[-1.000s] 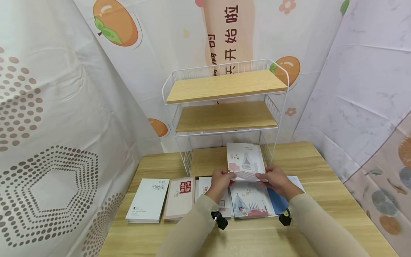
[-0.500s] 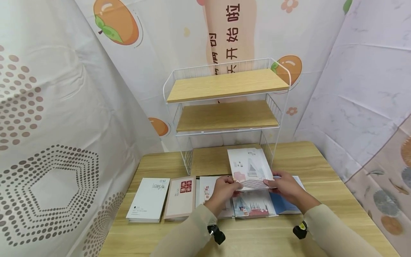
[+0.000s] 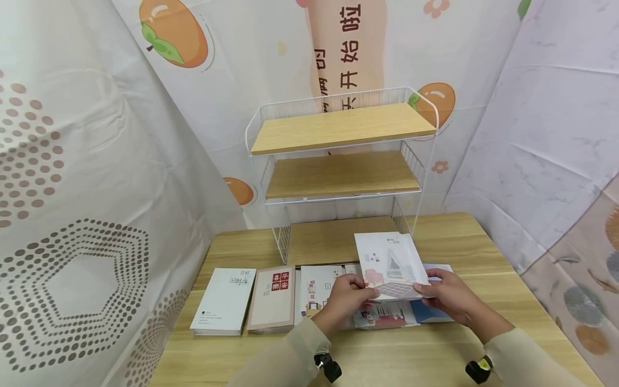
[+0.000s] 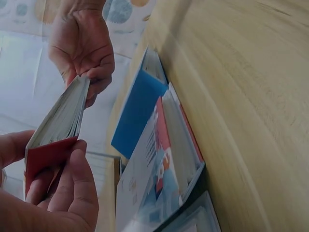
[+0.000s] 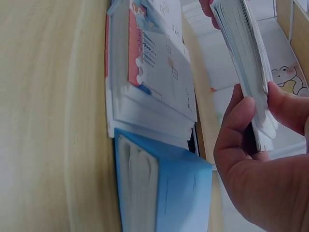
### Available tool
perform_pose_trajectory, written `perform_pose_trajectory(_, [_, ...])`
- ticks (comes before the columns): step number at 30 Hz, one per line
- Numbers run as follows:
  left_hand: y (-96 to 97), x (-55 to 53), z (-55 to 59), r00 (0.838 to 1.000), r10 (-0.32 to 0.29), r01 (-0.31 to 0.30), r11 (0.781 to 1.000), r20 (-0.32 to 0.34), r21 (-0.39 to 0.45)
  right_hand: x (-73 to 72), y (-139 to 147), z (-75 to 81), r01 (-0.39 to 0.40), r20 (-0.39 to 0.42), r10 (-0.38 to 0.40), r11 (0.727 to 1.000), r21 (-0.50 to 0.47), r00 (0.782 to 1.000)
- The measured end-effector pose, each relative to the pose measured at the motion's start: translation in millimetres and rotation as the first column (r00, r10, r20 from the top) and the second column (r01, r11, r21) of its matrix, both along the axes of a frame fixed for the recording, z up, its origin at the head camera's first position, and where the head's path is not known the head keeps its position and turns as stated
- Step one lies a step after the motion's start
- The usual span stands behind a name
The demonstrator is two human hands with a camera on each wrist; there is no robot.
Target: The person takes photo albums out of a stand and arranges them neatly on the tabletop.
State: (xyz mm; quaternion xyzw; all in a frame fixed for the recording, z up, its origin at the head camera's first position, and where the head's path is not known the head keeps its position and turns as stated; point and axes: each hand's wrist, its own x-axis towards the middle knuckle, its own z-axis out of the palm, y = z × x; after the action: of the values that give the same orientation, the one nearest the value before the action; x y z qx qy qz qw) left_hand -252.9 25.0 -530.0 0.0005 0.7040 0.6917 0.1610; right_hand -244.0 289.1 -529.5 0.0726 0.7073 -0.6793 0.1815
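Observation:
A white book with a pale house drawing and pink print on its cover is held up between both hands. My left hand grips its near left corner, thumb on top and fingers beneath. The near right corner is pinched by my right hand. In the left wrist view the book's pages and a red underside show. Below it lie a book with a red-edged illustrated cover and a blue book, both partly hidden in the head view.
To the left lie a white book, a beige book with red squares and another illustrated white book. Behind the row stands a white wire rack with wooden shelves. All rest on a wooden table.
Both hands have drawn the white book back from the rack's lowest shelf, toward the person and slightly right. More of the illustrated book at left now shows.

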Motion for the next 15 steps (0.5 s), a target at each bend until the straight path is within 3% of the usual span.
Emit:
perform_pose_trajectory(6, [2.3,9.0,1.3,0.998,-0.031,0.025,0.995,-0.062,-0.101,9.5,6,4.6,-0.004,-0.001,0.004,1.0,0.0,1.0])
perform_pose_trajectory(15, [6.3,19.0,3.1,0.992,-0.118,0.117,0.992,-0.034,-0.041,23.3,22,4.0,-0.049,-0.001,0.049,0.998,-0.039,0.999])
